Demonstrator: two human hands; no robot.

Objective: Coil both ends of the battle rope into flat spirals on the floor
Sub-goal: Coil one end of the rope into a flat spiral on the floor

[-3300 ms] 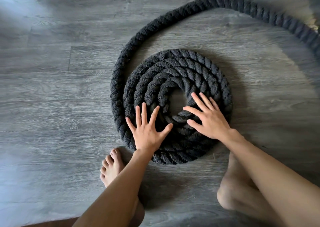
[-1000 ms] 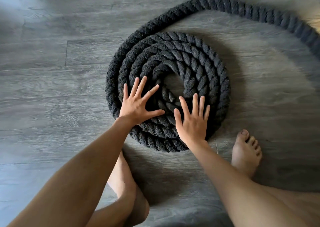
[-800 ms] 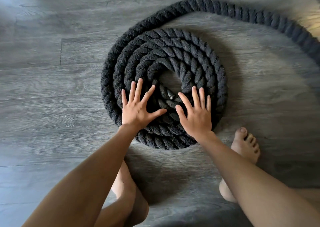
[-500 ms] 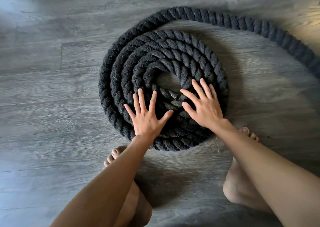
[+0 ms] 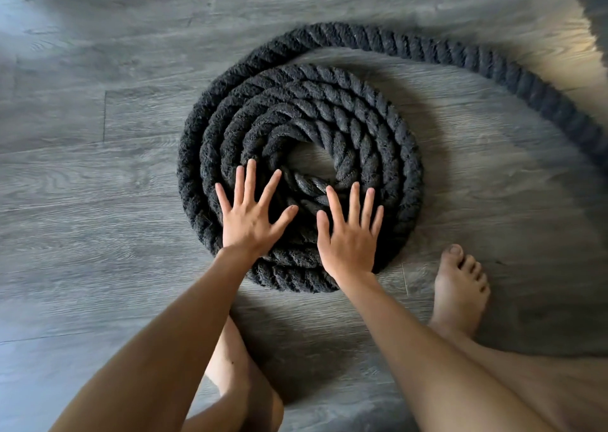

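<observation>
Pressing flat on the rope [image 5: 329,102], both palms down, fingers spread wide, gripping nothing; left hand [image 5: 251,214] on the near-left part of the coil [image 5: 210,155], fingertips reaching toward the hole in the middle, thumb stretched out to the right; right hand [image 5: 350,234] just beside it on the near part of the coil, fingers pointing away from the body, heel of the palm over the outer turns, wrist above the near edge; thumbs near each other, not touching. Lying flat on the floor [image 5: 82,201] as a spiral of about five turns, thick, dark, twisted; turns close against each other on the left side and under the hands, a gap of bare floor between the spiral and the free part beyond the right hand. Small open hole at the centre, just beyond the fingertips, the inner end of the rope curling there between the two hands. Leaving the outer turn beyond the left hand, the free part [image 5: 493,66] curving over the top and running off far to the right of the right hand, slightly blurred. Bare right foot [image 5: 459,287] on the floor, to the right of the right wrist, near the coil, not touching it; left leg [image 5: 243,382] folded below the left forearm.
</observation>
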